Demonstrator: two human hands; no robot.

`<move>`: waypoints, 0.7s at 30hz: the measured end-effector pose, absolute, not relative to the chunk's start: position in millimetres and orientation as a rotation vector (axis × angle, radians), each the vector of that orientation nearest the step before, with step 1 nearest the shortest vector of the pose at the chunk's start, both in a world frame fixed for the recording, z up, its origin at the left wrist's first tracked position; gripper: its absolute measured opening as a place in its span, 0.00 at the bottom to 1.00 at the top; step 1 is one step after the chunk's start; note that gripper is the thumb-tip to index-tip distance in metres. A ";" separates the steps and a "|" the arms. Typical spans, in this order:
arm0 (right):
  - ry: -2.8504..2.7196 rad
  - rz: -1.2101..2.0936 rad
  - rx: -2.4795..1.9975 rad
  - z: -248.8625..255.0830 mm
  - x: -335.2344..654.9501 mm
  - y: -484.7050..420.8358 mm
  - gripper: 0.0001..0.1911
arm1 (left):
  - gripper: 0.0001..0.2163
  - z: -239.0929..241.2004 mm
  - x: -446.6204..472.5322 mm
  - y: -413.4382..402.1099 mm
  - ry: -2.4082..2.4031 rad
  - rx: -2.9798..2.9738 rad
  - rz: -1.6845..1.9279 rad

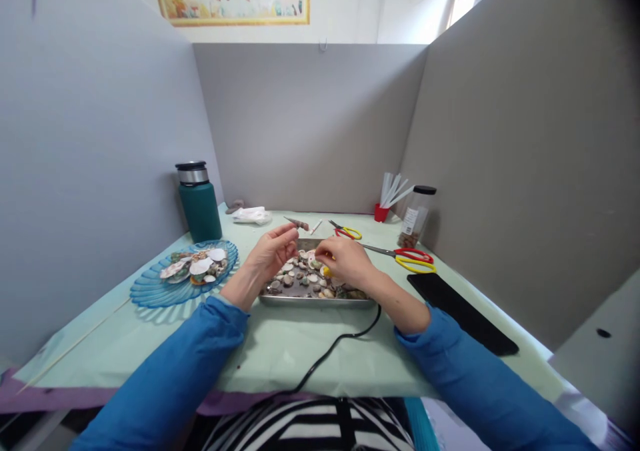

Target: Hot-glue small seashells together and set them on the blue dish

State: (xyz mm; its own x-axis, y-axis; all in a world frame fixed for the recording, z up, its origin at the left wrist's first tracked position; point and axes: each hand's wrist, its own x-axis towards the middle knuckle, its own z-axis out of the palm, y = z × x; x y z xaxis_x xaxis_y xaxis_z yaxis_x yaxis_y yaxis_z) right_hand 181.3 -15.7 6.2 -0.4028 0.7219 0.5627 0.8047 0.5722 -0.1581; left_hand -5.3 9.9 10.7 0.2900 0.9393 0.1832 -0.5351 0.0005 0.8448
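Note:
My left hand [274, 252] is raised above the left side of a metal tray [320, 302], its thumb and fingertips pinched together. Anything between them is too small to make out. Over the tray's right side, my right hand [346, 259] has its fingers curled inward and closed, hiding whatever they hold. A small yellow object [327, 272] shows just under its fingers; I cannot tell whether the hand touches it. Many small seashells [313, 278], pale and brownish, lie spread in the tray beneath both hands.
Left stand a blue glass plate [150, 291] of shells and a green bottle [200, 208]. Two pairs of scissors, small [347, 231] and large [415, 260], a jar [417, 218], a red cup of strips [381, 212] and a black slab [460, 312] are right. A black cable [333, 349] crosses the front.

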 end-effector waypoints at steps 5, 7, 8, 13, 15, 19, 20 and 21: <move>-2.586 -0.266 -1.289 16.3 169.6 -11.0 0.10 | 0.13 12.5 -4.8 8.8 0.476 0.986 1.276; -2.707 -0.259 -1.330 21.1 159.2 -8.9 0.11 | 0.13 13.3 -4.9 8.8 0.470 0.979 1.292; -2.753 -0.266 -1.358 22.7 153.7 -7.3 0.11 | 0.13 13.7 -5.1 8.8 0.467 0.976 1.299; -2.902 -0.293 -1.364 22.6 137.7 3.2 0.11 | 0.13 14.4 -7.2 10.1 0.434 0.973 1.312; -2.906 -0.264 -1.343 22.6 140.8 6.9 0.11 | 0.13 14.3 -7.8 10.7 0.431 0.968 1.320; -2.805 -0.269 -1.353 26.9 151.5 7.7 0.12 | 0.14 14.5 -8.0 10.6 0.449 0.959 1.328; -2.812 -0.265 -1.326 27.8 151.6 6.1 0.12 | 0.14 14.6 -8.0 10.4 0.452 0.960 1.329; -2.831 -0.260 -1.292 28.1 149.9 3.9 0.12 | 0.14 14.8 -8.1 10.1 0.452 0.961 1.332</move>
State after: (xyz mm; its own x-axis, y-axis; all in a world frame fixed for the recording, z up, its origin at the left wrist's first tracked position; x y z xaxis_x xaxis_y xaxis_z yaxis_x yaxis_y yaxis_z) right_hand 149.9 3.9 28.1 -0.6574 0.7487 0.0856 0.7518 0.6437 0.1430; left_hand -8.1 10.1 14.8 0.2279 0.9446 0.2363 -0.6056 -0.0525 0.7940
